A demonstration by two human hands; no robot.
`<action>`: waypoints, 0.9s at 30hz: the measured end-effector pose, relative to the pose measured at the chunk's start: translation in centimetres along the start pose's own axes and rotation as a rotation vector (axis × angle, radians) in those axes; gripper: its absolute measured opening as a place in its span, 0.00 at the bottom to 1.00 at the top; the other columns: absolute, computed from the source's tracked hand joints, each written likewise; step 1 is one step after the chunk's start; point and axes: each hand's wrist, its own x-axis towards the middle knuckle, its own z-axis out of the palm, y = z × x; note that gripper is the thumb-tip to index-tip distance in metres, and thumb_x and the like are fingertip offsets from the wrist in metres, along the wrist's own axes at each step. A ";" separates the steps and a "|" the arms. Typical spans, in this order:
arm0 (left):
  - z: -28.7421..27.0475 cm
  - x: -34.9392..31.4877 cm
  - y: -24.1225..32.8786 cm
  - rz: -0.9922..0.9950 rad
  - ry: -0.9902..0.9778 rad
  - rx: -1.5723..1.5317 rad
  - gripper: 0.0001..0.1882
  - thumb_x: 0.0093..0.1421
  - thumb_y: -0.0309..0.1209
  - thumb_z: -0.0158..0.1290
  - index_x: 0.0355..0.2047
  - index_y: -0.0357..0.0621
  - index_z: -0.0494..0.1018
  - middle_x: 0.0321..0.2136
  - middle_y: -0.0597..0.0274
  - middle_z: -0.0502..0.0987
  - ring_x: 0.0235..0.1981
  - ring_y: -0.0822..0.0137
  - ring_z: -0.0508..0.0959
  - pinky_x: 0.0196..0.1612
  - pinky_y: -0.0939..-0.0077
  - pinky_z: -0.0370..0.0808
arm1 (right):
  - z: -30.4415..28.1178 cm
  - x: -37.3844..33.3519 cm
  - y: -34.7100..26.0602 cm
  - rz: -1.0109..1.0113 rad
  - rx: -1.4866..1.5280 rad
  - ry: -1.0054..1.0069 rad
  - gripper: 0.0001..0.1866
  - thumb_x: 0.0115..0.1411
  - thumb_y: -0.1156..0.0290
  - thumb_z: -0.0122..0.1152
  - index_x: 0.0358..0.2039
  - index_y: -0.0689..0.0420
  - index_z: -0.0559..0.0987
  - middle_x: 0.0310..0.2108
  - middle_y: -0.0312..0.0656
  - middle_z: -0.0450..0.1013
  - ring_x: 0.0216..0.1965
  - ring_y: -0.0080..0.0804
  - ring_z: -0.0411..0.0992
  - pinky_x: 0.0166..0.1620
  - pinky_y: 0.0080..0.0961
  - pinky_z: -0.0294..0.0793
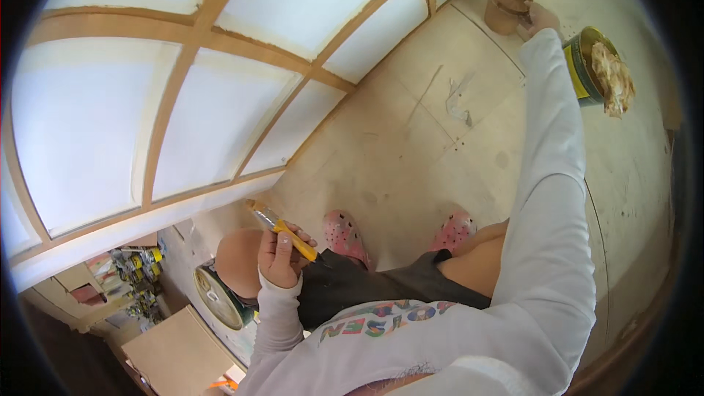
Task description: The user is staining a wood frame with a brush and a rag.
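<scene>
Beige floor (392, 150), one brush (279, 227), one pot (504, 11)

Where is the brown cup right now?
In the head view, the brown cup is at the upper right, held by its handle in the right hand, up and left of the green-and-yellow can.
</scene>
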 end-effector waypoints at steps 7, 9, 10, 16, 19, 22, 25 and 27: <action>-0.1 -1.2 -0.2 -0.008 -0.060 0.014 0.12 0.64 0.35 0.45 0.41 0.38 0.64 0.31 0.55 0.72 0.32 0.63 0.75 0.38 0.70 0.74 | -1.1 -0.6 0.3 -0.011 -0.140 -0.034 0.15 0.51 0.77 0.61 0.41 0.61 0.72 0.40 0.46 0.71 0.38 0.39 0.73 0.39 0.38 0.79; -0.1 -1.2 -0.1 -0.015 -0.080 0.026 0.13 0.64 0.36 0.45 0.41 0.38 0.63 0.32 0.55 0.72 0.32 0.63 0.75 0.39 0.70 0.74 | -0.9 -0.7 0.5 0.014 -0.106 -0.059 0.14 0.50 0.78 0.61 0.39 0.62 0.73 0.39 0.46 0.72 0.37 0.39 0.74 0.38 0.37 0.80; -0.2 -1.2 -0.1 0.012 -0.094 0.027 0.13 0.64 0.36 0.45 0.41 0.38 0.63 0.32 0.55 0.72 0.32 0.63 0.75 0.39 0.70 0.74 | -0.9 -0.8 0.6 -0.020 -0.094 0.007 0.13 0.50 0.78 0.61 0.38 0.62 0.73 0.38 0.46 0.72 0.35 0.39 0.75 0.37 0.36 0.81; -1.1 -1.6 0.3 0.012 -0.097 -0.002 0.14 0.64 0.35 0.45 0.42 0.37 0.63 0.32 0.55 0.71 0.33 0.63 0.75 0.40 0.70 0.73 | -0.4 -1.3 1.5 -0.092 -0.105 0.055 0.13 0.48 0.77 0.62 0.36 0.61 0.73 0.33 0.46 0.74 0.29 0.37 0.76 0.31 0.32 0.81; -1.8 -2.2 0.3 0.064 -0.103 -0.015 0.13 0.64 0.34 0.44 0.43 0.37 0.63 0.33 0.54 0.71 0.33 0.64 0.75 0.40 0.70 0.73 | -0.1 -2.5 1.6 -0.099 -0.199 0.028 0.13 0.48 0.75 0.62 0.36 0.60 0.73 0.30 0.46 0.74 0.27 0.35 0.75 0.29 0.30 0.79; -2.6 -2.6 0.4 0.026 -0.078 -0.033 0.12 0.64 0.32 0.43 0.43 0.36 0.63 0.34 0.54 0.71 0.33 0.64 0.75 0.40 0.70 0.73 | 0.3 -4.2 1.2 -0.104 -0.285 -0.023 0.12 0.49 0.74 0.61 0.35 0.61 0.73 0.28 0.46 0.74 0.25 0.35 0.75 0.28 0.28 0.78; -3.0 -2.6 0.2 0.006 -0.079 -0.059 0.12 0.63 0.31 0.42 0.43 0.35 0.63 0.33 0.55 0.71 0.34 0.65 0.75 0.39 0.72 0.73 | 0.9 -6.3 1.1 -0.087 -0.389 -0.090 0.12 0.49 0.74 0.60 0.35 0.61 0.73 0.27 0.45 0.74 0.24 0.35 0.74 0.28 0.28 0.78; -3.1 -2.4 0.3 -0.016 -0.137 0.001 0.13 0.63 0.34 0.44 0.42 0.37 0.64 0.32 0.55 0.71 0.35 0.62 0.75 0.40 0.68 0.74 | 1.3 -7.8 1.1 -0.072 -0.432 -0.115 0.12 0.48 0.74 0.61 0.35 0.62 0.73 0.27 0.46 0.73 0.24 0.35 0.74 0.28 0.28 0.78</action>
